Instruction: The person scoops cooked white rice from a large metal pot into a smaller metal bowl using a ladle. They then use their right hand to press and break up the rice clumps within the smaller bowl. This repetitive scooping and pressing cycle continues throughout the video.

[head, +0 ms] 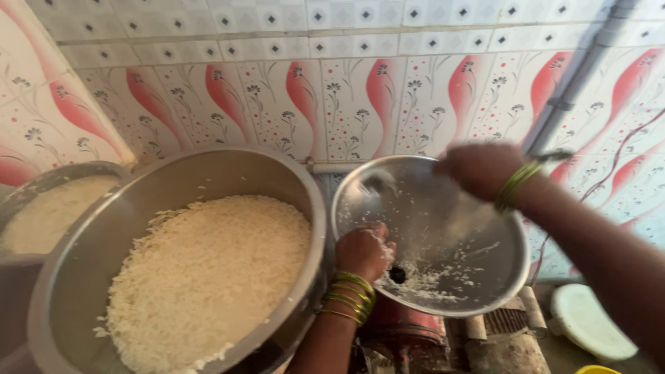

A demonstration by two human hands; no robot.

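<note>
Both hands, left hand [363,251] and right hand [478,169], grip the tilted steel bowl [450,228].

No package, label, sign or screen shows anywhere in this view. At about four o'clock a white round object [591,320] and a yellow rim [597,370] sit near the frame edge, possibly containers, but the blur leaves that unsettled.
</note>
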